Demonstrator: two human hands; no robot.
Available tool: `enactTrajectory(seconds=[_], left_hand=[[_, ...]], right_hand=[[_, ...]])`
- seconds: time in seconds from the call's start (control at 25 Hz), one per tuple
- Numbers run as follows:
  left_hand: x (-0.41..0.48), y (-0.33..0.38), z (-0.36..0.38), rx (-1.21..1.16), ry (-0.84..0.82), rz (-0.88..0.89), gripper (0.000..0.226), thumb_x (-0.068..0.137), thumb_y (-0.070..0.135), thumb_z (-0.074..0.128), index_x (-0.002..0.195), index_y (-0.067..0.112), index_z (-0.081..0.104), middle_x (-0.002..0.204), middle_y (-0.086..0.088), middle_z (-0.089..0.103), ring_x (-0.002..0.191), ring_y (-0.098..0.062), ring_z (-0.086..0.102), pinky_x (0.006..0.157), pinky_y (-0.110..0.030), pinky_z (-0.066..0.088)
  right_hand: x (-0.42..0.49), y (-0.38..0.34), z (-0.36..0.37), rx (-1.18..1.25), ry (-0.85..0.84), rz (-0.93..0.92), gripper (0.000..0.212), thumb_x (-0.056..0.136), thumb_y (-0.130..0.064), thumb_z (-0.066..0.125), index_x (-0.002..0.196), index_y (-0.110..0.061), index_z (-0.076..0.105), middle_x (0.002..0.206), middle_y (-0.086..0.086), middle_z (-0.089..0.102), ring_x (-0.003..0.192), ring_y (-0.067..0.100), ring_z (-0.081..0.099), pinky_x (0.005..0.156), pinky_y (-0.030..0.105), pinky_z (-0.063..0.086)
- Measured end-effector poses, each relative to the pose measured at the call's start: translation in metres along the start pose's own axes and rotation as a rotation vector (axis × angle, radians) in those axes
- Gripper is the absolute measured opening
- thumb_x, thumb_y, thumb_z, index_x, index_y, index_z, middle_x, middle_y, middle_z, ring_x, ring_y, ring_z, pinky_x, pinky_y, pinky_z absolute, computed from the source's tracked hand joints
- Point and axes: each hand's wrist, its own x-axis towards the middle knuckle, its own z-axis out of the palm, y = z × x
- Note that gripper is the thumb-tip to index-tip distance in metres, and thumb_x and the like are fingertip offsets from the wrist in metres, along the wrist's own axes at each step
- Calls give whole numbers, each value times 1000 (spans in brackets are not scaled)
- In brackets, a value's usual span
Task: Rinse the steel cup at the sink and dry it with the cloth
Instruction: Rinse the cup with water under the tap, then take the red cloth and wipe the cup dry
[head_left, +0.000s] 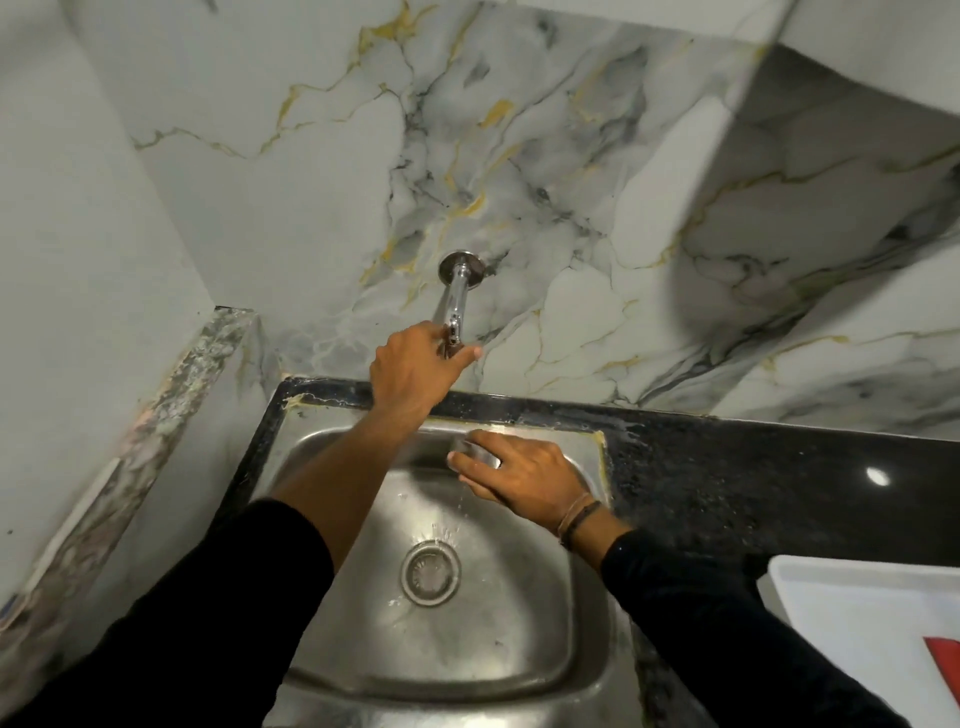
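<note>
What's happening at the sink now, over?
Left hand on tap. Right hand holds steel cup over sink, water trickling. Nothing in the way.

Small shiny steel cup (475, 453) mostly hidden under right hand (524, 475); only rim sliver shows between fingers, its tilt unclear. Chrome wall tap (456, 301): outlet end and handle covered by left hand (415, 371). Thin water trickle below cup faint, source unseen. Flat white plastic tray (852, 623) cut off by right and bottom edges; red item (943, 662) on it cropped, unidentifiable. Stainless steel sink basin (363, 639) near rim cut by bottom edge.
</note>
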Motion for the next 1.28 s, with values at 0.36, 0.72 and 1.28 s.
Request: enactTrajectory(seconds=[0.36, 0.72, 1.28], left_hand=[[-183, -12, 103, -919, -537, -671, 58, 110, 52, 42, 148, 12, 58, 134, -9, 70, 121, -32, 67, 102, -51, 55], [-323, 140, 157, -2197, -443, -985, 43, 104, 30, 65, 144, 15, 64, 142, -12, 70, 134, -32, 66, 114, -48, 52], [-456, 300, 290, -778, -159, -437, 45, 112, 41, 35, 135, 27, 71, 135, -4, 70, 130, -24, 62, 98, -27, 44]], right_hand=[[-94, -46, -7, 1164, 431, 2053, 28, 106, -38, 57, 106, -33, 85, 109, -5, 83, 107, 21, 75, 97, 45, 63], [-214, -25, -124, 1204, 665, 2161, 34, 108, -34, 54, 108, -20, 84, 105, 3, 86, 100, 23, 79, 75, 27, 61], [-565, 212, -280, 125, -621, 1928, 57, 110, -41, 40, 164, -22, 35, 151, 13, 56, 136, 33, 58, 117, 49, 46]])
